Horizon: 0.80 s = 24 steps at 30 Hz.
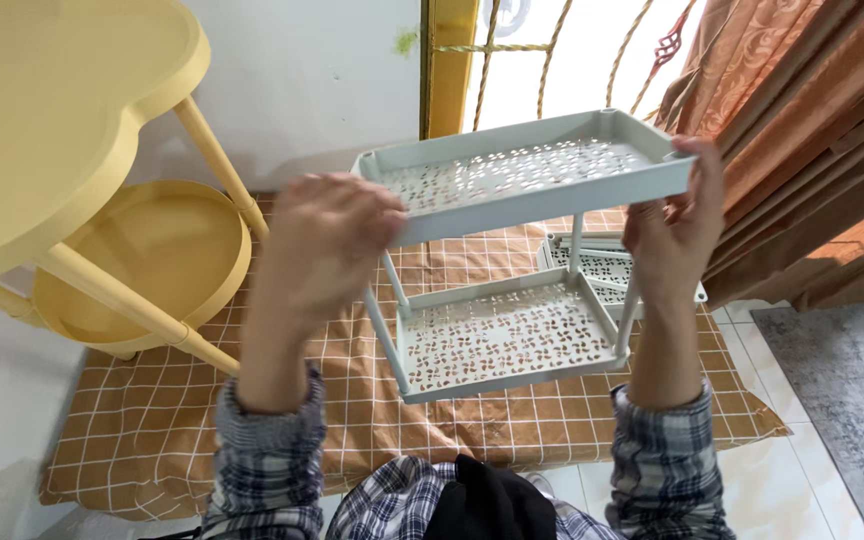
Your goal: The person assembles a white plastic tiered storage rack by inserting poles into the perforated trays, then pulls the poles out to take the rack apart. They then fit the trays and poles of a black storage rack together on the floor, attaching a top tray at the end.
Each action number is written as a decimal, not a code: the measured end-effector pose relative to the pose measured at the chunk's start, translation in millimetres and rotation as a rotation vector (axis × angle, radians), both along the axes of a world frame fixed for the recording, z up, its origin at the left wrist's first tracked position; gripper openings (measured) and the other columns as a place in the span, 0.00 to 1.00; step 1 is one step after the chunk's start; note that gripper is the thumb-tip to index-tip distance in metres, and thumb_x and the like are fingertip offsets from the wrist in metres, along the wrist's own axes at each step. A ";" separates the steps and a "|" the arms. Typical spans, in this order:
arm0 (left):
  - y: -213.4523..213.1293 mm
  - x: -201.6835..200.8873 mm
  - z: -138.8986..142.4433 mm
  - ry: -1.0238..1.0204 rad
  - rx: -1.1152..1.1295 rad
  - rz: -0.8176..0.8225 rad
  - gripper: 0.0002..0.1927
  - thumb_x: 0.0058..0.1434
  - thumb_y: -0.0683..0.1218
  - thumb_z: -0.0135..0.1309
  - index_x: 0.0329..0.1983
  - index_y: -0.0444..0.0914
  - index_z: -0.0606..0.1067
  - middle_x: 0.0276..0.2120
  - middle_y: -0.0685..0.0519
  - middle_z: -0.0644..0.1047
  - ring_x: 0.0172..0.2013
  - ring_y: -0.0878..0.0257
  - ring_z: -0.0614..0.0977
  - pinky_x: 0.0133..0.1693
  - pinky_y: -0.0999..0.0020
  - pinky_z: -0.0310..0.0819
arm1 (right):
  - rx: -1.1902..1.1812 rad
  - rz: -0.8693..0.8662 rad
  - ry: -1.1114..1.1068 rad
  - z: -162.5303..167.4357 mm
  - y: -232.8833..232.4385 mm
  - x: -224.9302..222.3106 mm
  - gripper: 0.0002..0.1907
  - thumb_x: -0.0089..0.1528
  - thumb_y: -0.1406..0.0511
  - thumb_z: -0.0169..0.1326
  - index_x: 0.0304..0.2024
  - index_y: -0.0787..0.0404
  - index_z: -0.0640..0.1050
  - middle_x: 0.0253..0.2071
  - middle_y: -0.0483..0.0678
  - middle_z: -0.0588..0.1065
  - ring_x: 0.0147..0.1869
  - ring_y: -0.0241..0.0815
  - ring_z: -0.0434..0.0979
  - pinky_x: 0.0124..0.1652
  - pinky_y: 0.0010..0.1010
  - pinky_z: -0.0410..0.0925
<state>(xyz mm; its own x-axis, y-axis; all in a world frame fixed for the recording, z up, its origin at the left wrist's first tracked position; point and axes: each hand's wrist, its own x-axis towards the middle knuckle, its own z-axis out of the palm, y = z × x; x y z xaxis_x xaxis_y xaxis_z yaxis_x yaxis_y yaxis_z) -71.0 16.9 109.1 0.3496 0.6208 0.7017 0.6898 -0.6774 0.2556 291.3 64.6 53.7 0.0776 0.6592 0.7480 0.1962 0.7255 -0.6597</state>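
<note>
Gripping a grey two-tier rack (512, 260), left hand (327, 240) and right hand (674, 225).

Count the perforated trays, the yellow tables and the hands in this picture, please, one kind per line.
Perforated grey trays: 3 (top tray, lower tray, loose tray on the checked cloth)
Yellow table: 1
Hands: 2 (left hand, right hand)
Total: 6

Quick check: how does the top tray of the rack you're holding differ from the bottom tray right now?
The top tray is gripped at both ends, by the left hand and the right hand; the bottom tray is touched by neither and hangs from thin posts. The top tray sits higher and farther from the camera, in front of the bright window; the bottom tray hangs over the brown checked cloth. Both are pale grey, rectangular and perforated.
</note>
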 end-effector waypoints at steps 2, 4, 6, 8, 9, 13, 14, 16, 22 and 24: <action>7.2 -19.1 0.9 -0.055 -0.012 -0.029 0.23 0.78 0.56 0.41 0.41 0.40 0.82 0.43 0.51 0.83 0.51 0.56 0.81 0.59 0.51 0.67 | -0.103 -0.006 0.123 -0.2 6.2 8.0 0.16 0.79 0.69 0.49 0.69 0.54 0.66 0.35 0.46 0.73 0.20 0.28 0.67 0.20 0.20 0.60; 19.0 -26.1 -4.6 -0.253 -0.096 -0.263 0.25 0.80 0.58 0.40 0.43 0.38 0.80 0.44 0.51 0.82 0.54 0.55 0.80 0.61 0.55 0.69 | -0.163 0.045 0.230 -0.9 13.2 11.1 0.18 0.78 0.68 0.49 0.70 0.53 0.65 0.34 0.45 0.74 0.19 0.28 0.65 0.19 0.21 0.59; 26.7 -26.0 -16.2 -0.370 -0.072 -0.355 0.26 0.81 0.59 0.39 0.41 0.36 0.78 0.40 0.51 0.81 0.51 0.56 0.81 0.63 0.56 0.70 | -0.180 0.148 0.326 -3.5 20.1 10.1 0.20 0.76 0.68 0.49 0.69 0.51 0.64 0.36 0.45 0.75 0.20 0.29 0.64 0.16 0.21 0.58; 34.0 -18.2 -29.4 -0.408 0.062 -0.305 0.27 0.80 0.58 0.39 0.32 0.36 0.75 0.32 0.52 0.80 0.41 0.58 0.84 0.64 0.54 0.69 | -0.212 0.185 0.324 -7.1 25.9 9.1 0.20 0.77 0.68 0.50 0.70 0.52 0.63 0.34 0.44 0.73 0.20 0.28 0.63 0.17 0.20 0.57; 37.5 -14.2 -35.0 -0.435 0.088 -0.351 0.28 0.80 0.58 0.39 0.31 0.35 0.75 0.30 0.52 0.79 0.38 0.58 0.83 0.60 0.56 0.72 | -0.231 0.204 0.322 -9.8 28.3 9.2 0.20 0.77 0.68 0.50 0.70 0.53 0.63 0.33 0.43 0.71 0.21 0.28 0.62 0.18 0.20 0.56; 43.1 2.9 -47.6 -0.411 0.168 -0.389 0.27 0.78 0.55 0.42 0.25 0.36 0.73 0.23 0.52 0.76 0.28 0.58 0.80 0.40 0.60 0.74 | -0.353 0.073 0.173 -25.3 41.3 12.2 0.25 0.75 0.67 0.52 0.74 0.54 0.62 0.31 0.41 0.70 0.24 0.27 0.63 0.21 0.20 0.57; 41.9 7.0 -48.3 -0.371 0.182 -0.365 0.26 0.77 0.54 0.43 0.23 0.36 0.73 0.21 0.52 0.75 0.25 0.57 0.79 0.33 0.62 0.72 | -0.366 0.042 0.133 -31.2 44.8 13.1 0.26 0.75 0.65 0.51 0.75 0.54 0.61 0.32 0.42 0.71 0.24 0.27 0.64 0.22 0.19 0.58; 34.4 17.1 -49.5 -0.396 0.222 -0.399 0.24 0.78 0.51 0.44 0.25 0.35 0.72 0.22 0.50 0.74 0.26 0.57 0.80 0.31 0.63 0.73 | -0.374 0.005 0.088 -42.5 52.8 17.1 0.28 0.75 0.63 0.51 0.76 0.55 0.59 0.33 0.42 0.71 0.27 0.27 0.66 0.26 0.19 0.61; 22.2 46.4 -36.7 -0.452 0.231 -0.329 0.17 0.75 0.43 0.50 0.28 0.32 0.71 0.23 0.49 0.72 0.24 0.58 0.76 0.27 0.63 0.69 | -0.378 -0.145 -0.025 -65.3 65.8 16.0 0.27 0.77 0.58 0.47 0.75 0.62 0.60 0.43 0.47 0.74 0.43 0.34 0.72 0.42 0.26 0.68; 19.7 55.0 -31.8 -0.418 0.263 -0.300 0.16 0.74 0.43 0.52 0.29 0.32 0.72 0.23 0.50 0.72 0.24 0.58 0.76 0.27 0.63 0.69 | -0.388 -0.309 -0.095 -63.7 56.1 3.7 0.27 0.76 0.57 0.46 0.73 0.64 0.61 0.48 0.47 0.75 0.50 0.36 0.77 0.49 0.30 0.72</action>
